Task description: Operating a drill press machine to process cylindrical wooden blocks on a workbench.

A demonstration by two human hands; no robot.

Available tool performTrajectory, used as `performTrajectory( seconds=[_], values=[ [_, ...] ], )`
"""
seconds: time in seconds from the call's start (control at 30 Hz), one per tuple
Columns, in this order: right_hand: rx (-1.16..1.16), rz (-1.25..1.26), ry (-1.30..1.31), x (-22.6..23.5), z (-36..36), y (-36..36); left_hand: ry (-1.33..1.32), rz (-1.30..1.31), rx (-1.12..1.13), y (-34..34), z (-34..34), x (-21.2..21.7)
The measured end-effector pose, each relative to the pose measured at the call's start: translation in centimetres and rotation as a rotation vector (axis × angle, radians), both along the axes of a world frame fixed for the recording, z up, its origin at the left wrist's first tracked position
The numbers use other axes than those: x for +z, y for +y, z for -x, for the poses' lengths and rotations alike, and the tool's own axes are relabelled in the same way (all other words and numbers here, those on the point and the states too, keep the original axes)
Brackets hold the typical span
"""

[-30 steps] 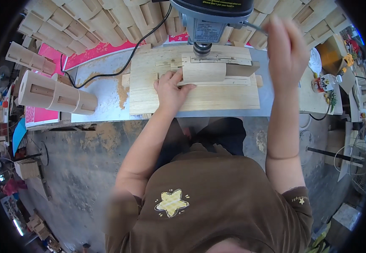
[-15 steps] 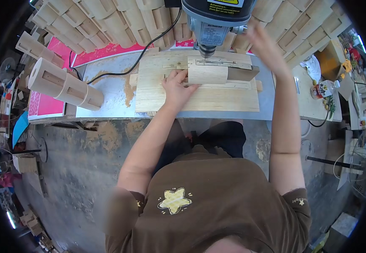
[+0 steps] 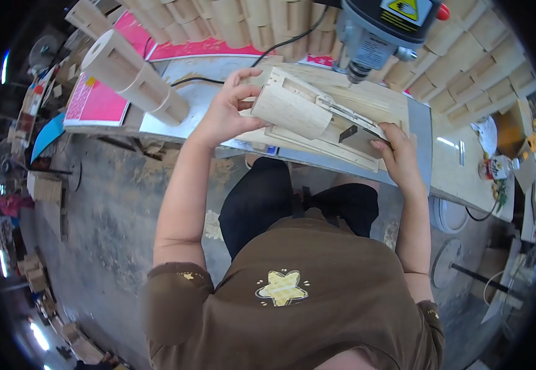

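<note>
My left hand grips the left end of a pale wooden cylinder, thumb below and fingers spread above. A slot is cut into its upper side. Out of the cylinder's right end comes a flat wooden jig with a narrow metal strip along its top and a dark rectangular opening. My right hand pinches the outer end of this jig. Both pieces are tilted and held over a wooden base board. Just beyond them hangs the chuck of a bench drill press.
Slotted wooden cylinders stand in rows along the back. A stack of similar cylinders rises at the left, beside pink sheets. A black cable crosses behind the board. A bottle stands at the right.
My right hand has come down from beside the drill press onto the jig. Cylinder and jig, earlier level under the chuck, are now tilted and nearer me. The view has swung left.
</note>
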State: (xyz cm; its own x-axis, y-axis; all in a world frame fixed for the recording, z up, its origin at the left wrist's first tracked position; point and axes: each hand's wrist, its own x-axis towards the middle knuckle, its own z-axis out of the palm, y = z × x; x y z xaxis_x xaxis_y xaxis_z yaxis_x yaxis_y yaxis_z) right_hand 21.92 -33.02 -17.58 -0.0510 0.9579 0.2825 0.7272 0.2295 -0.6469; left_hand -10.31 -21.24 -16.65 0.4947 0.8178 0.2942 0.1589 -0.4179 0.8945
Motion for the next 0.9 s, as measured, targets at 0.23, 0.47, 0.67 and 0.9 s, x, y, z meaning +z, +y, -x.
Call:
performTrajectory(
  seconds=[0.23,0.47,0.67,0.9],
  values=[
    [0.136,0.056,0.221,1.0,2.8,-1.2,0.104,0.051,-0.08,-1.6,3.4,6.2],
    [0.019,0.323,0.509,0.6,-2.4,-3.4,-0.124,0.028,0.15,-1.5,10.1,8.3],
    [-0.062,0.275,0.359,1.8,-1.2,-3.9,-0.118,-0.29,0.355,-2.1,11.1,13.9],
    [-0.002,0.102,0.315,1.2,-0.9,-3.6,0.33,-0.732,0.898,-2.7,12.3,24.2]
  ],
)
